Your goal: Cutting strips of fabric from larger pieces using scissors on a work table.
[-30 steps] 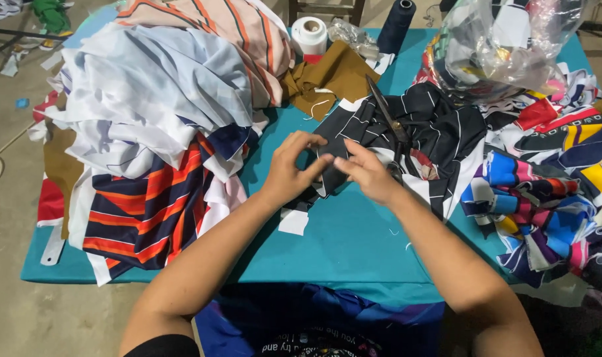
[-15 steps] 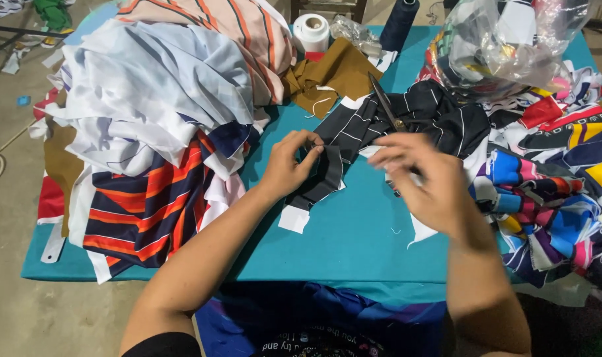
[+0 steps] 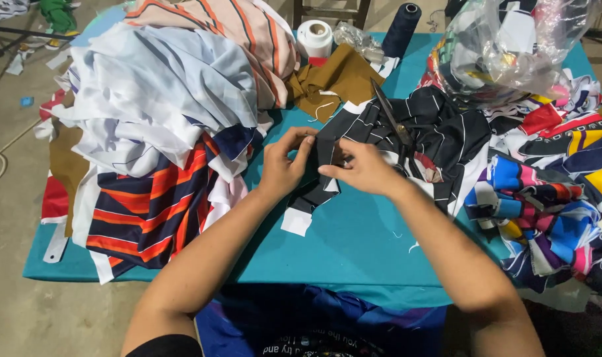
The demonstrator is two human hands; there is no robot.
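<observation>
On the teal-covered table point(image 3: 354, 244), my left hand point(image 3: 284, 165) and my right hand point(image 3: 360, 165) both pinch the near edge of a black fabric piece with thin white stripes point(image 3: 440, 135). The fingertips of both hands meet at its folded corner. A white strip hangs from the fabric's lower end toward me. A pair of dark scissors point(image 3: 392, 122) lies on the black fabric just beyond my right hand.
A tall heap of white, striped and navy-orange cloth point(image 3: 155, 125) fills the left. Brown fabric point(image 3: 334, 82), a white tape roll point(image 3: 314, 36) and a dark thread cone point(image 3: 401, 28) sit at the back. Colourful scraps point(image 3: 552, 205) and a plastic bag point(image 3: 512, 46) crowd the right.
My right hand had swung out to the right over the table and has come back to the black fabric beside my left hand.
</observation>
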